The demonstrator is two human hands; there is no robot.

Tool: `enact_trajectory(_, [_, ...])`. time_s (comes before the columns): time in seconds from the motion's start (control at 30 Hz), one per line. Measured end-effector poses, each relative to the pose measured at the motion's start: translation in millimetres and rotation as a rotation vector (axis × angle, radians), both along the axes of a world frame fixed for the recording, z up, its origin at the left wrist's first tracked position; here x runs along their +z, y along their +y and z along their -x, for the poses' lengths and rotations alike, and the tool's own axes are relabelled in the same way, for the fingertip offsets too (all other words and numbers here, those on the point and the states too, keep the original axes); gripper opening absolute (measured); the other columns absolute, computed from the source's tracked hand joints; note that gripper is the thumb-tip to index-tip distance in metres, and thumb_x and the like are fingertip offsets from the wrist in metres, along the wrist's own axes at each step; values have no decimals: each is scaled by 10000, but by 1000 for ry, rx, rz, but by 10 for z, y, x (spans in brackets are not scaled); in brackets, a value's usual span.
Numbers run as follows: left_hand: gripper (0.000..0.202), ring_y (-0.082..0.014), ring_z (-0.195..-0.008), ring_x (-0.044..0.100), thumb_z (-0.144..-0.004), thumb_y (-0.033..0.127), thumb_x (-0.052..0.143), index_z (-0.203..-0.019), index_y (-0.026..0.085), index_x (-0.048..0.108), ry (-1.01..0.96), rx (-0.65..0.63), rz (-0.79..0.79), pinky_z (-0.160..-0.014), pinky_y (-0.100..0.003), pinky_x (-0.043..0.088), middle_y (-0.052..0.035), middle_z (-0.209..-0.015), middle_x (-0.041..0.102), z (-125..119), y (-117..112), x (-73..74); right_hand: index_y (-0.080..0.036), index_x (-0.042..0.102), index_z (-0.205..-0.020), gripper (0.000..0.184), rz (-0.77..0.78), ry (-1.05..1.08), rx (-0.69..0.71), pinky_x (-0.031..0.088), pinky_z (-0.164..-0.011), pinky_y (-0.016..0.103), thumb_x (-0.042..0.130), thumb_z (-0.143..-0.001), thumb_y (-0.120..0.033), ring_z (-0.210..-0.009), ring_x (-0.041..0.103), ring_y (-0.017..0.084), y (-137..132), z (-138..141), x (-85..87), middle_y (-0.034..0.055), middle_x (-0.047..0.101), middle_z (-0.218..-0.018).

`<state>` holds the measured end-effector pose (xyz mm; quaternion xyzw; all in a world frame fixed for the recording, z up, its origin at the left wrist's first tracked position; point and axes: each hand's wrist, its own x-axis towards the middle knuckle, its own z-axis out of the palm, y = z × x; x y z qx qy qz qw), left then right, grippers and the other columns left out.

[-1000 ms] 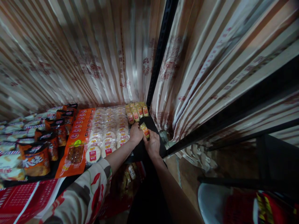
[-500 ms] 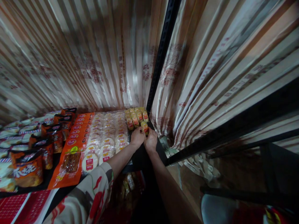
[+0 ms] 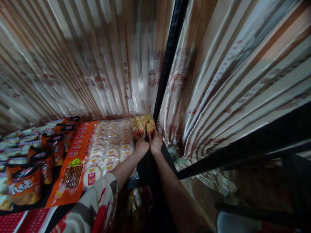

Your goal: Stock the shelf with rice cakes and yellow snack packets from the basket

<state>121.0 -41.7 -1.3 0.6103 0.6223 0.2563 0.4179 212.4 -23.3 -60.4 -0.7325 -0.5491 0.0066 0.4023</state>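
Small yellow packets with red labels (image 3: pixel 138 124) stand in short rows at the far right corner of the black shelf (image 3: pixel 145 165). My right hand (image 3: pixel 156 142) has its fingers closed around the sides of one yellow packet (image 3: pixel 150 127), at the front right of the group. My left hand (image 3: pixel 142 145) is just to its left, fingers curled, its tips against the front of the neighbouring packets. What the left fingers grip, if anything, is hidden. Clear-wrapped stacks of round white biscuits (image 3: pixel 111 155) lie to the left of my left forearm.
Orange bags of stick snacks (image 3: pixel 73 174) and orange-black snack bags (image 3: pixel 24 184) fill the shelf leftward. A black metal post (image 3: pixel 167 69) rises at the corner before a striped curtain (image 3: pixel 102 64). A black rail (image 3: pixel 243 142) runs on the right. Packets (image 3: pixel 136 197) lie below the shelf.
Both hands have moved slightly away from me with the yellow packet, which now sits against the front of the rows. My left hand has shifted a little off it to the left.
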Motion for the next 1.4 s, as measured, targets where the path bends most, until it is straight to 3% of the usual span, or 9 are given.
enact_trajectory(0.27, [520,-215,-1201,486,-743,37,434,-1259,64,489,9,6,-7,-1003,-270,350,-166,-1288,522,-14,-7,-6,-108,486,-1173,405,-69,36,44,375,-885,438,467,-811,-288,-1015,487,280,122,42,0,168,572,-1049])
enact_trajectory(0.43, [475,-223,-1148,530,-760,60,438,-1226,102,519,34,-12,-19,-968,-290,382,-154,-1232,572,-15,-15,11,-113,486,-1093,344,-77,79,42,393,-874,414,482,-788,-272,-1001,495,268,146,60,-21,158,575,-1038])
enact_trajectory(0.73, [369,-155,-975,587,-743,34,409,-984,211,625,70,-58,-114,-907,-260,404,-31,-1020,667,-24,46,66,-136,510,-997,259,-69,122,45,433,-814,375,516,-768,-258,-886,498,233,106,2,-69,119,538,-932])
enact_trajectory(1.13, [349,-150,-985,557,-782,70,406,-1046,212,584,59,-91,-115,-912,-256,386,-31,-1066,633,-66,111,0,-178,534,-921,158,-47,94,72,415,-833,366,432,-812,-226,-894,467,207,107,1,-68,76,502,-905])
enact_trajectory(1.4, [300,-153,-1009,555,-802,94,402,-1027,168,586,80,-103,-143,-905,-237,392,-70,-1112,609,-90,100,6,-171,563,-960,209,-43,103,64,415,-817,357,457,-797,-247,-885,453,208,95,-2,-77,69,478,-889])
